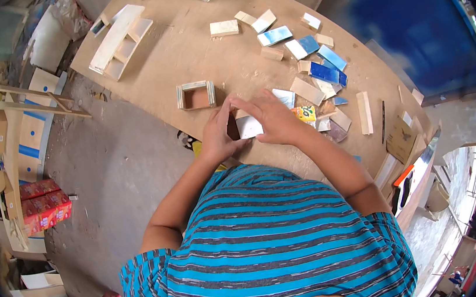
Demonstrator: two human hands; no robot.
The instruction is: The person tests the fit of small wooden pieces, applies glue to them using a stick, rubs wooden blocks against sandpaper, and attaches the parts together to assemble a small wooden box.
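Both hands are around a small white-faced wooden piece (249, 126) near the table's front edge. My left hand (218, 132) curves round its left side, where a dark brown face shows. From the right, my right hand (276, 119) grips the same piece, fingers reaching over its far edge. The fingertips of the two hands nearly meet at the top. Just beyond my left hand sits a small open wooden box frame (195, 87). Beside my right hand lie a yellow packet (304, 114) and a white block (285, 97).
Several blue, white and bare wood blocks (306, 91) are scattered at the right of the table (180, 49). A long wooden frame (120, 43) stands at the back left. Cardboard (401, 140) and an orange-edged tool (404, 175) lie at the right. Red packs (45, 204) are at far left.
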